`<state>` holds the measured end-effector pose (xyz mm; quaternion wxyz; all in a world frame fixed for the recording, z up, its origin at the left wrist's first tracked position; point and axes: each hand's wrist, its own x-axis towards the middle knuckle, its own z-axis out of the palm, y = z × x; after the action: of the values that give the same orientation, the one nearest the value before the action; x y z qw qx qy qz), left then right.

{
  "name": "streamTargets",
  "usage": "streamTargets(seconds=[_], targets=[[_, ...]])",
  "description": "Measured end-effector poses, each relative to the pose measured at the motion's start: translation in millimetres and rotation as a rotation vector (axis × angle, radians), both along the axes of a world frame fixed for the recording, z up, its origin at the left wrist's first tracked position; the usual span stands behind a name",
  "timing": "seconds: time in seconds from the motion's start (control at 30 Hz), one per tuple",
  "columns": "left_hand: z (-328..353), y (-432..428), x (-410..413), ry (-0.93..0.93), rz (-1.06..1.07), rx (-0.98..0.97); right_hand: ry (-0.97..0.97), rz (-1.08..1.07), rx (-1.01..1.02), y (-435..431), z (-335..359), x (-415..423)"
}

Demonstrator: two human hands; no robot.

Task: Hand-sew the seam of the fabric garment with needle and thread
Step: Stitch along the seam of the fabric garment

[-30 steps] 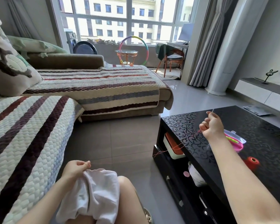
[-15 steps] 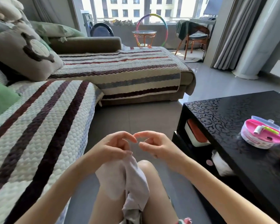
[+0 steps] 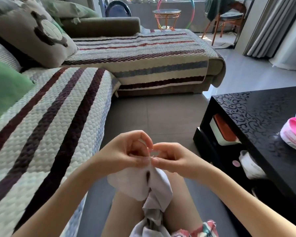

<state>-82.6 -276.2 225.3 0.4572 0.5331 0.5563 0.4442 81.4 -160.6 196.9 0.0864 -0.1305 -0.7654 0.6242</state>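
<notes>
Striped quilted sofa cover (image 3: pixel 58 117) ran along the left; a second striped section (image 3: pixel 143 57) lay beyond it, at a right angle. Brown cushion with a dark turtle-like motif (image 3: pixel 32 31) leaned at the corner, green cushion (image 3: pixel 5 88) just beside it at the left edge. Grey tiled floor (image 3: pixel 161 117) between sofa and black coffee table (image 3: pixel 263 117), whose top carried a scroll pattern. Pink-lidded round container (image 3: pixel 294 134) sat on the tabletop at the right edge. White box with orange lid (image 3: pixel 224 132) was on the shelf beneath. Far end: small glass-topped side table (image 3: pixel 167 16), rainbow hoop (image 3: pixel 193 14) standing behind it, wooden chair (image 3: pixel 229 16) draped with green cloth, grey curtains (image 3: pixel 272 28).
</notes>
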Motion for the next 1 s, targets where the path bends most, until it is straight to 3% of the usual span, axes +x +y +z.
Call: streamTargets(seconds=[0.17,0.4,0.53,0.73,0.9,1.0], targets=[[0,-3,-3,-0.010,0.001,-0.019,0.002,0.043,-0.011,3,1,4],[-21,-4,-4,0.164,0.085,-0.085,-0.029,-0.126,-0.077,-2,-4,21],[-27,-4,5,0.038,0.056,-0.157,-0.086,-0.202,-0.217,-5,-11,26],[-34,-6,9,-0.137,0.050,-0.247,-0.080,-0.223,-0.272,-9,-18,27],[-32,-6,7,-0.091,0.074,-0.278,-0.027,-0.241,-0.381,-6,-19,25],[-34,-6,6,-0.047,0.125,-0.273,-0.044,-0.248,-0.297,-7,-21,24]])
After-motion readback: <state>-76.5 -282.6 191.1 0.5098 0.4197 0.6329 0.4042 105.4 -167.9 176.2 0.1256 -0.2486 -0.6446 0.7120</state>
